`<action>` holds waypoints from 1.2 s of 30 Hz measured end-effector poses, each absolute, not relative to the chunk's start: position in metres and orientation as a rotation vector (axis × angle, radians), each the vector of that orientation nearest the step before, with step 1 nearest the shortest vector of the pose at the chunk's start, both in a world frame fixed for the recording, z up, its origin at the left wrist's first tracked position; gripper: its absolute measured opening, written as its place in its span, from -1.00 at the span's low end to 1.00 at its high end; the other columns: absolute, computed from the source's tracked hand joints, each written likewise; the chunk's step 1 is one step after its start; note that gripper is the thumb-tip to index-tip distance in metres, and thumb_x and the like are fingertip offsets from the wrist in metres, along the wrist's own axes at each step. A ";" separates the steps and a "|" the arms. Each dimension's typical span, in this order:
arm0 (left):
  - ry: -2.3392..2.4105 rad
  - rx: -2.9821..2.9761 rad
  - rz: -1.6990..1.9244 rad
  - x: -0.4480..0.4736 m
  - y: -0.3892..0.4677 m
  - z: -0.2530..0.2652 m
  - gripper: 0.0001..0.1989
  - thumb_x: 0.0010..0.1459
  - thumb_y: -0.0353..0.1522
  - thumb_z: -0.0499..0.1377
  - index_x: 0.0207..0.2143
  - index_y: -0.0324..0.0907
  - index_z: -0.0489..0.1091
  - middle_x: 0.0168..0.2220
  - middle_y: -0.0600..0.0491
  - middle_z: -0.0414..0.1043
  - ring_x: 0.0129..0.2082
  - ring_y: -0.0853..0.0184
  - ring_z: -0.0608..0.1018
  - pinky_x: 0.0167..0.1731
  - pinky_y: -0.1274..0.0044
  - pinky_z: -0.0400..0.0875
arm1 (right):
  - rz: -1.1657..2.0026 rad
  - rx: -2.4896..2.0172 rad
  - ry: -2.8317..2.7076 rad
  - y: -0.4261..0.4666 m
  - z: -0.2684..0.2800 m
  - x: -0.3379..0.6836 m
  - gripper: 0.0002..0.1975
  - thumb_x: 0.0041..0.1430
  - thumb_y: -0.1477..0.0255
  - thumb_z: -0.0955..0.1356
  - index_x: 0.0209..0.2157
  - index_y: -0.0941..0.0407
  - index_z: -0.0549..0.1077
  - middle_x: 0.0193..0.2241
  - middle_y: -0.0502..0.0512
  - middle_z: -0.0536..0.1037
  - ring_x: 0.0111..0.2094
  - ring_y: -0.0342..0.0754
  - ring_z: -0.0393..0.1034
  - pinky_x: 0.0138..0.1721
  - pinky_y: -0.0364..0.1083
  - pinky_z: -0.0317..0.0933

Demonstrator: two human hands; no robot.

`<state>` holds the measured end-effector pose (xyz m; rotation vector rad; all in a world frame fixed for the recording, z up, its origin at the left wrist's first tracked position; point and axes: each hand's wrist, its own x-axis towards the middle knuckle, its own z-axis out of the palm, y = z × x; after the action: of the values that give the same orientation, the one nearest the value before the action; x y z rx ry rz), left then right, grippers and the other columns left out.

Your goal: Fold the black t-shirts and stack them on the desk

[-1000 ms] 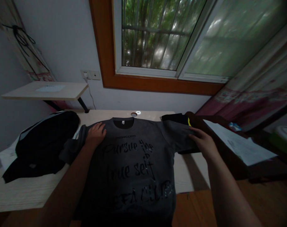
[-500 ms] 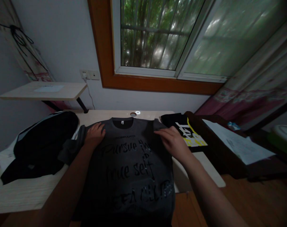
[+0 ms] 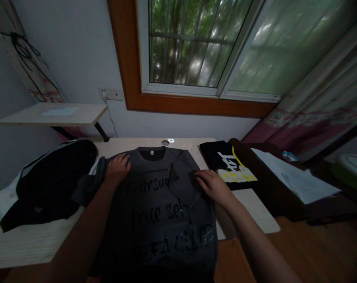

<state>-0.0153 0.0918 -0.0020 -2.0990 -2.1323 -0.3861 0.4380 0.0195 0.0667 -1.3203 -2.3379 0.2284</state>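
A dark grey T-shirt (image 3: 154, 220) with black lettering is spread face up, its neckline toward the window. Its right sleeve (image 3: 185, 177) is folded inward over the chest and covers part of the print. My left hand (image 3: 118, 168) lies flat on the shirt's left shoulder, fingers together and stretched out. Beside that hand, the left sleeve (image 3: 91, 182) is bunched up. My right hand (image 3: 215, 186) rests at the folded right edge, its fingers extended over the cloth and holding nothing that I can see. The lower hem is lost in shadow.
Black clothing (image 3: 54, 177) is heaped on the left of the wooden table (image 3: 22, 247), near a raised shelf (image 3: 51, 112). To the right lie a folded black garment with white and yellow print (image 3: 234, 167) and a paper sheet (image 3: 296, 177). A window (image 3: 193, 47) stands behind.
The right sleeve has come down flat across the chest, over part of the lettering. My right hand has let go of it and shifted slightly toward me; my left hand stays put.
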 end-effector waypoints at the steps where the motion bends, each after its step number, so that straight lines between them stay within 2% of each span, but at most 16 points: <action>1: -2.131 -2.097 -0.386 -0.015 0.092 -0.002 -0.51 0.34 -0.21 -0.02 0.25 -0.09 0.36 0.34 -0.04 0.27 0.32 0.13 0.33 0.27 0.26 0.23 | 0.216 -1.365 -2.304 0.021 0.062 0.445 -0.71 0.36 0.41 0.27 0.03 0.08 0.52 -0.04 0.20 0.58 0.00 0.14 0.44 0.09 0.18 0.33; 7: -2.110 -2.085 -0.380 -0.014 0.090 -0.002 -0.50 0.35 -0.22 -0.03 0.26 -0.12 0.35 0.35 -0.06 0.27 0.32 0.13 0.33 0.27 0.26 0.24 | 0.342 -1.459 -2.201 0.007 0.050 0.469 -0.54 0.24 0.45 0.29 0.18 0.10 0.38 0.07 0.24 0.44 0.13 0.14 0.36 0.21 0.15 0.24; 14: -2.112 -2.103 -0.380 -0.016 0.093 -0.001 -0.51 0.35 -0.21 -0.04 0.25 -0.11 0.35 0.33 -0.07 0.28 0.32 0.12 0.32 0.25 0.24 0.25 | 0.614 -1.522 -2.168 -0.007 0.038 0.474 -0.25 0.09 0.43 0.37 0.33 0.08 0.19 0.15 0.25 0.38 0.14 0.12 0.37 0.18 0.10 0.27; 17: -2.091 -2.115 -0.374 -0.018 0.096 -0.003 -0.49 0.35 -0.20 -0.05 0.26 -0.14 0.34 0.33 -0.10 0.29 0.32 0.10 0.32 0.24 0.24 0.27 | 0.585 -1.530 -2.139 -0.002 0.032 0.471 -0.29 0.09 0.46 0.35 0.31 0.11 0.22 0.17 0.27 0.39 0.18 0.10 0.36 0.22 0.08 0.23; 22: -2.044 -2.124 -0.389 -0.022 0.101 -0.007 -0.48 0.36 -0.19 -0.06 0.26 -0.17 0.34 0.33 -0.12 0.28 0.32 0.09 0.32 0.26 0.24 0.25 | 0.425 -1.622 -2.154 0.006 0.031 0.461 -0.41 0.14 0.50 0.31 0.24 0.13 0.32 0.09 0.25 0.43 0.10 0.09 0.41 0.19 0.06 0.25; 32: -2.007 -2.180 -0.336 -0.029 0.122 -0.007 -0.44 0.38 -0.19 -0.09 0.31 -0.22 0.29 0.36 -0.14 0.23 0.35 0.10 0.29 0.32 0.30 0.19 | 0.288 -1.718 -2.174 0.020 0.031 0.456 -0.31 -0.05 0.72 0.26 0.17 0.14 0.41 0.01 0.21 0.42 0.05 0.07 0.40 0.14 -0.02 0.28; 36: -2.007 -2.202 -0.308 -0.030 0.132 -0.004 -0.44 0.39 -0.21 -0.10 0.32 -0.26 0.27 0.36 -0.16 0.22 0.36 0.09 0.28 0.33 0.29 0.16 | 0.230 -1.744 -2.132 0.020 0.032 0.456 -0.37 0.01 0.73 0.27 0.14 0.12 0.44 -0.02 0.20 0.42 0.01 0.05 0.42 0.09 -0.04 0.29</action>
<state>-0.0300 0.1321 -0.0044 -2.2018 -2.0068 -0.3077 0.4564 0.0195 0.0319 -1.7436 -2.1316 0.2301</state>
